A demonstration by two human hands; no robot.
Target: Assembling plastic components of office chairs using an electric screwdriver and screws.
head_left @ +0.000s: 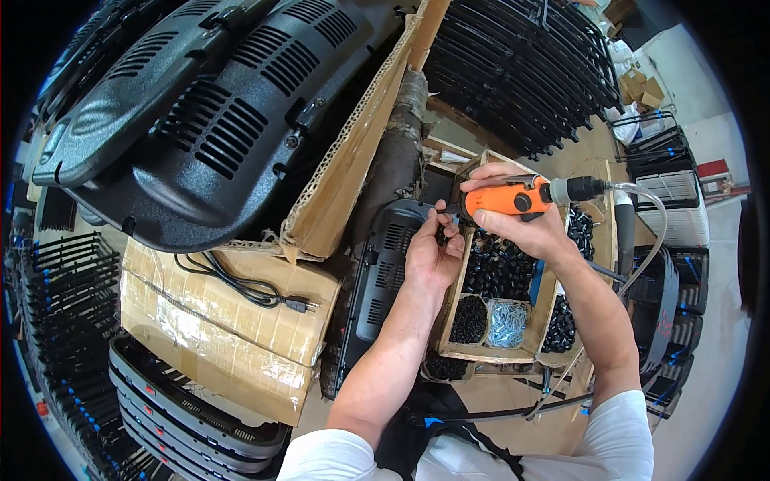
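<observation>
My right hand is wrapped round an orange air screwdriver, which lies nearly level with its tip to the left. A clear hose runs from the tool's grey and black rear fitting. By the tip, my left hand has its fingers curled and pinched together; what they hold is too small and hidden to name. Below the left hand lies a black vented plastic housing. Beside both hands stands a wooden divided tray with black plastic knobs, silver screws and small black screws.
At the upper left, a large cardboard box holds big black vented covers. A black power cord lies on a taped carton. Stacked grey-black panels stand lower left. Black frames fill the far side.
</observation>
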